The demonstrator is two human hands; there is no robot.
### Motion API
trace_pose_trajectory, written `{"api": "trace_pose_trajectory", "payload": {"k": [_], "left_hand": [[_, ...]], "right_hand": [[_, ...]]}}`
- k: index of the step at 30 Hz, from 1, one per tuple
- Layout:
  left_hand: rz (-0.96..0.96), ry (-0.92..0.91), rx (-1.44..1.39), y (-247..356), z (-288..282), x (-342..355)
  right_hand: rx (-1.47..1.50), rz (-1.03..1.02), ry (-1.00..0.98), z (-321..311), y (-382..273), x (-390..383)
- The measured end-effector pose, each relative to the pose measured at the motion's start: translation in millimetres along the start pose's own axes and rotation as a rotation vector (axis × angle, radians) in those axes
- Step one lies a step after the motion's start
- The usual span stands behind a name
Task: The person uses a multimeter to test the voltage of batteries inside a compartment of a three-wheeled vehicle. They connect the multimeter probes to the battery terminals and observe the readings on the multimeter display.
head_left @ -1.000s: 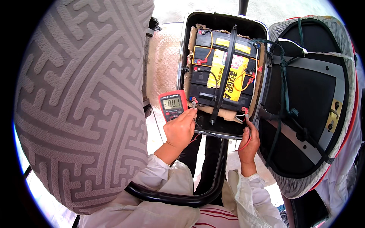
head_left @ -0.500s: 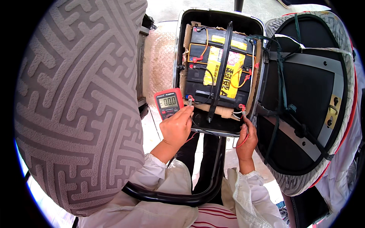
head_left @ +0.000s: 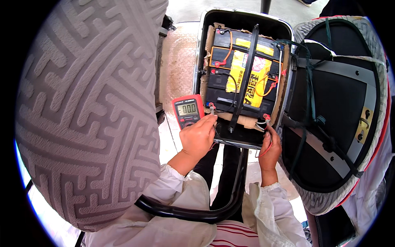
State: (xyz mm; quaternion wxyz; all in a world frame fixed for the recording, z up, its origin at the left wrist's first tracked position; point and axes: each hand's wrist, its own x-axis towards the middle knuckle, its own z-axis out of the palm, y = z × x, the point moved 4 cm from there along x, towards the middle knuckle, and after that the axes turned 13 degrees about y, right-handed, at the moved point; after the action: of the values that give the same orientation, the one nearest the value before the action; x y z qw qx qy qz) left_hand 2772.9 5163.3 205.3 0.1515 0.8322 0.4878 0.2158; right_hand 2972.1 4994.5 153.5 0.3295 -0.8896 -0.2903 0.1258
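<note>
Batteries (head_left: 222, 82) with yellow labels are packed in an open black box (head_left: 198, 61), linked by short orange and black wires. My left hand (head_left: 197, 136) is closed in a pinch on a test probe (head_left: 212, 111), its tip at the near-left battery terminal. A red multimeter (head_left: 188, 109) with a lit grey display is beside that hand, its lower part hidden; I cannot tell whether the hand supports it. My right hand (head_left: 270, 150) pinches a second probe with a red lead (head_left: 263, 154) at the near-right terminal (head_left: 267, 117); its fingers hide most of this probe.
A black strap (head_left: 245, 78) crosses the batteries. Right of the box stands a tipped-up seat (head_left: 337, 103) with dark cords hanging over its underside. A large patterned grey cushion (head_left: 90, 115) fills the left. A curved black bar (head_left: 185, 212) runs before me.
The whole view has shifted slightly, so the box and hands appear farther right. Both hands keep their grip at the same terminals.
</note>
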Motion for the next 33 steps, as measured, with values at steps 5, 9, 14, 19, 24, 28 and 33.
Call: {"api": "trace_pose_trajectory", "payload": {"k": [5, 9, 14, 19, 24, 28, 33], "left_hand": [[0.006, -0.033, -0.015, 3, 2, 0], [-0.01, -0.042, -0.015, 0, 1, -3], [-0.004, -0.02, -0.026, -2, 3, -6], [-0.006, 0.006, -0.047, -4, 3, -7], [-0.018, 0.001, -0.043, -6, 2, -11], [-0.025, -0.004, -0.057, -5, 1, -9], [-0.03, -0.006, -0.046, -6, 1, -8]], "right_hand": [[0.033, 0.147, -0.023, -1, 3, 6], [0.038, 0.11, -0.036, 4, -10, 15], [0.014, 0.072, -0.069, 4, -14, 19], [0.013, 0.006, -0.053, 4, -14, 17], [0.002, -0.004, -0.069, 6, -18, 15], [0.003, -0.003, -0.073, 4, -20, 15], [0.023, 0.02, -0.07, 6, -21, 20]]}}
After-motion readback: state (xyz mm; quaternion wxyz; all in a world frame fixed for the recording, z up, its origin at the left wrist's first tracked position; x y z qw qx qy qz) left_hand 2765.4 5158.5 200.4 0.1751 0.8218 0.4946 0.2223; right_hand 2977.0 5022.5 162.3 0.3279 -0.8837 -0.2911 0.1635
